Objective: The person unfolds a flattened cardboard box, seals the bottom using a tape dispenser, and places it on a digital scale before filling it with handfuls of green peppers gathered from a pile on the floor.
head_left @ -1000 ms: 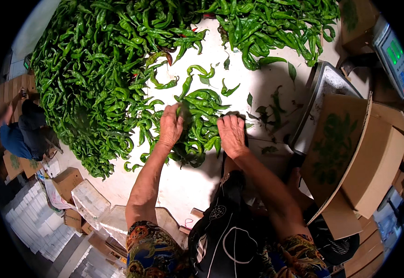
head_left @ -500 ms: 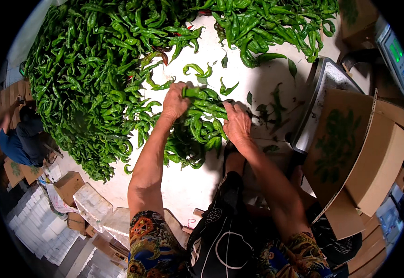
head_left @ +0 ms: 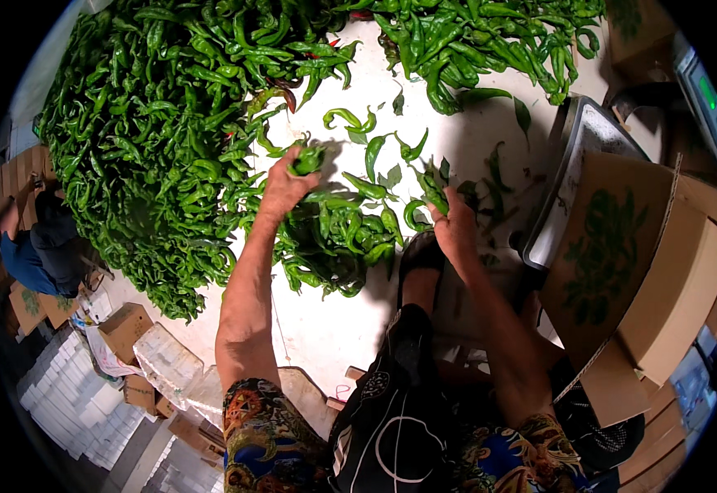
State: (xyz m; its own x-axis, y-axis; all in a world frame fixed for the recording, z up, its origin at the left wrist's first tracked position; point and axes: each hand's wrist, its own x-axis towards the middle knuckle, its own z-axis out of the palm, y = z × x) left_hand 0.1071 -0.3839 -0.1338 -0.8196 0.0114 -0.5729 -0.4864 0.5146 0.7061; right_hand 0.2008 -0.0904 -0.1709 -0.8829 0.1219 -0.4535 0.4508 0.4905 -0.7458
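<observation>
My left hand [head_left: 284,187] is closed around some green chili peppers [head_left: 307,159], held over the edge of the small heap. My right hand [head_left: 455,223], farther to the right, grips a few more green peppers [head_left: 431,191] that point away from me. Between and below the hands lies a small heap of peppers [head_left: 338,238] on the white surface [head_left: 309,337]. Several loose peppers [head_left: 372,156] are scattered just beyond it. How many peppers each hand holds is hidden by the fingers.
A large pile of green peppers [head_left: 153,140] covers the left, another pile [head_left: 490,41] the far right. On the right are a tray [head_left: 539,238], an open cardboard box [head_left: 613,255] and a scale display [head_left: 703,103]. A seated person [head_left: 42,246] is at far left.
My hands have moved apart, left hand leftward and right hand slightly right and nearer. The bunch of peppers between them is split, and a few peppers now lie loose in the middle.
</observation>
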